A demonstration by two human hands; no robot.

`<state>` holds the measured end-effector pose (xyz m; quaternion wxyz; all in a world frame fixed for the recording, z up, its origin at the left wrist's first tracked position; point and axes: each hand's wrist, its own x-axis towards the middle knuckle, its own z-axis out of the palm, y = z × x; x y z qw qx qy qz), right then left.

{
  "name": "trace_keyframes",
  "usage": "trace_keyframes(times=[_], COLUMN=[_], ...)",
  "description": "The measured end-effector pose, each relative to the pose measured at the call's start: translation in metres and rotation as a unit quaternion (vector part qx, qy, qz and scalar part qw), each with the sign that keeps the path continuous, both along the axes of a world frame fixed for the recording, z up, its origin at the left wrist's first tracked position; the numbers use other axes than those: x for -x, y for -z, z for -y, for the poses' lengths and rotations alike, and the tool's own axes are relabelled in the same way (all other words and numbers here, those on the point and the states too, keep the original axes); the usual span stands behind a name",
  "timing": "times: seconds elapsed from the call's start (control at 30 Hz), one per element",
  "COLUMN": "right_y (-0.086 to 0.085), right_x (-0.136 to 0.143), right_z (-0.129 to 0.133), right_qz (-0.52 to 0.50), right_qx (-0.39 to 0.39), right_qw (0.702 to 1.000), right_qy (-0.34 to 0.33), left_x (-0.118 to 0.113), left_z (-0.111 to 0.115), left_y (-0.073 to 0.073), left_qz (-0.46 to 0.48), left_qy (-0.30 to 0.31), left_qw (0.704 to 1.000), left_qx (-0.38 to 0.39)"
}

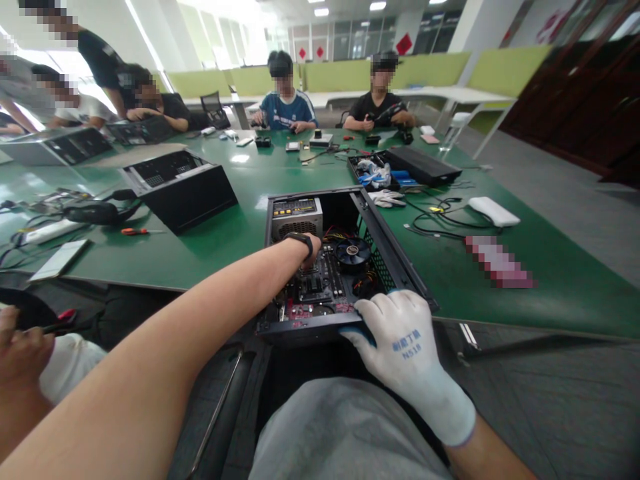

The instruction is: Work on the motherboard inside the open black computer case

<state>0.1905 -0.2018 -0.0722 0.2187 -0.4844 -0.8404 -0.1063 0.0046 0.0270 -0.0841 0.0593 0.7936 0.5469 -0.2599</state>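
Observation:
An open black computer case (400, 257) lies on its side at the table's near edge, its front rim tilted toward me. Inside are a power supply (299, 220), a motherboard (327, 277) and a black cooling fan (353, 252). My left hand (314, 248), bare with a dark wristband, reaches down into the case over the motherboard, just below the power supply. Its fingers are mostly hidden, so what they touch does not show. In a white work glove, my right hand (393, 330) grips the near right rim of the case, thumb underneath and fingers over the edge.
Another computer case (187, 193) stands left on the green table (565, 293). A screwdriver (137, 231) and phone (63, 259) lie nearby. Beyond my case are a toolbox (425, 165) and gloves (386, 198); cables (440, 213) and a white device (494, 211) sit right. Several people sit around.

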Motion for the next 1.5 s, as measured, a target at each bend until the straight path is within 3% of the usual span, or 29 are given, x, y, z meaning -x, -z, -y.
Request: trace_keyframes(times=[0.17,0.33,0.53,1.5], right_y=[0.0,0.001,0.0,0.006], right_x=[0.001,0.0,0.001,-0.001], right_z=[0.0,0.0,-0.001,-0.001], right_qz=[0.007,0.013,0.02,0.004], right_qx=[0.006,0.003,0.005,-0.011], right_qw=[1.0,1.0,1.0,1.0], right_qy=[0.006,0.011,0.014,0.007], left_x=[-0.006,-0.008,-0.009,-0.004], left_z=[0.007,0.015,0.021,0.009], left_y=[-0.012,-0.021,-0.027,-0.014], left_qz=[-0.066,-0.036,-0.051,-0.048], left_qy=[0.034,0.007,0.022,0.041], left_qw=[0.997,0.999,0.998,0.998], left_qx=[0.036,0.035,0.024,0.006])
